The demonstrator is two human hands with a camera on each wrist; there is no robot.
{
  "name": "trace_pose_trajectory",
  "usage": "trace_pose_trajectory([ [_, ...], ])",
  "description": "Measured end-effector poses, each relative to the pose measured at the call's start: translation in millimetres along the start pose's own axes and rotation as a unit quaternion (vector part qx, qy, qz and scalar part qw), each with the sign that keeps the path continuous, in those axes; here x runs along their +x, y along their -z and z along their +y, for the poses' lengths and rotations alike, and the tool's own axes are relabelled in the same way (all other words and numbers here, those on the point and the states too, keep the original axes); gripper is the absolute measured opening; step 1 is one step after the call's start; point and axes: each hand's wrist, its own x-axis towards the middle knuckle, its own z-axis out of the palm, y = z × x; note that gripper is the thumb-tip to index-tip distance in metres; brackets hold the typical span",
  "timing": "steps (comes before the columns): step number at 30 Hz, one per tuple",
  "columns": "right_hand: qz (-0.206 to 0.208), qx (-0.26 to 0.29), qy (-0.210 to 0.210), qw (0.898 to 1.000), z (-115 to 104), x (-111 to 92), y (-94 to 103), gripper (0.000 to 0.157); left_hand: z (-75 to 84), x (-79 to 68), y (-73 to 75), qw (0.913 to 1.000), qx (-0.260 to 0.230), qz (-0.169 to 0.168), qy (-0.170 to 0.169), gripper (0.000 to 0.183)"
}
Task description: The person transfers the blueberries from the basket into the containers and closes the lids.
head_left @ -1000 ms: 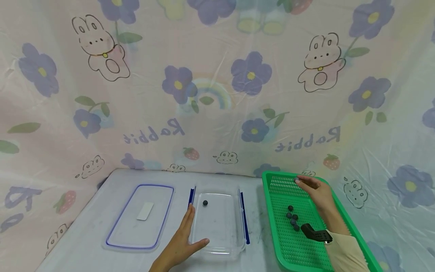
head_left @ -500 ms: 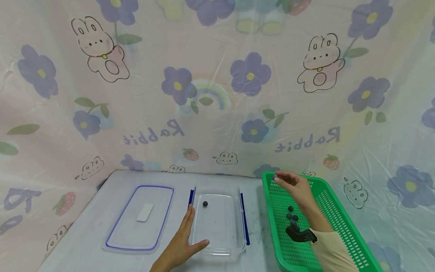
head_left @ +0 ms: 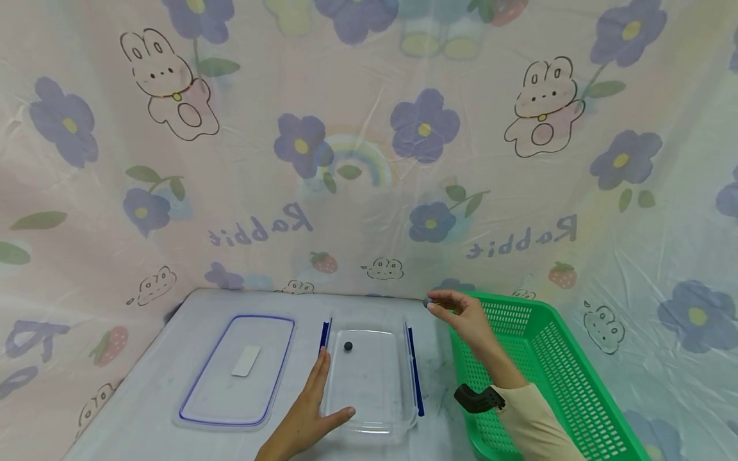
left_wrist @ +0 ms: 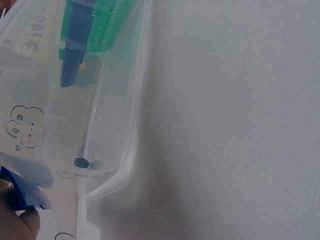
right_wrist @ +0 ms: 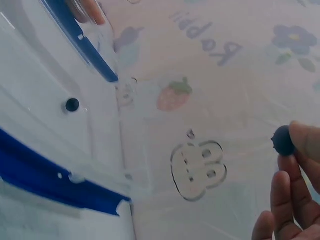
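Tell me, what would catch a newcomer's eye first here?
Probably the rabbit-and-flower backdrop, filling most of the head view, then the bright green basket at the right. Near its far left corner, the right hand pinches a dark berry; a second berry lies in the clear box at centre.

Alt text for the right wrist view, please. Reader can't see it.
A right hand pinches a blueberry near the right edge. At left, a second blueberry lies in a clear box with blue clips; a printed sheet fills the background.
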Motion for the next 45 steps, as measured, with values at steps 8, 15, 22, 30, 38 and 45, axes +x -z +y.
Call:
trace_pose_trajectory([
  [8, -0.020, 0.015, -0.002, 1.000, 3.2, 2.5, -27.2, 0.033, -0.6, -0.1, -0.4, 1.0000, 0.001, -0.001, -0.002, 0.106],
  [15, -0.038, 0.026, 0.014, 0.999, 7.5, 2.5, -47.6, 0.029, -1.7, 1.5, -1.5, 1.0000, -0.002, 0.002, 0.002, 0.106],
  [22, -0.052, 0.035, 0.016, 0.998, 10.3, 3.3, -62.6, 0.029, -1.9, 1.2, -3.6, 0.9999, 0.000, 0.010, -0.007, 0.106],
  [30, -0.071, 0.028, 0.010, 0.997, 12.3, 8.6, -81.9, 0.027, -1.3, 0.9, -3.7, 0.9999, 0.004, 0.011, -0.008, 0.105],
  [38, -0.070, 0.016, 0.002, 0.997, -9.8, 7.8, -103.4, 0.022, -1.2, 1.1, -3.5, 1.0000, -0.003, 0.004, 0.003, 0.106],
  [45, -0.043, 0.030, -0.042, 0.998, 25.4, 25.8, -123.0, 0.025, -0.6, 1.3, -3.2, 1.0000, -0.002, 0.006, 0.000, 0.105],
])
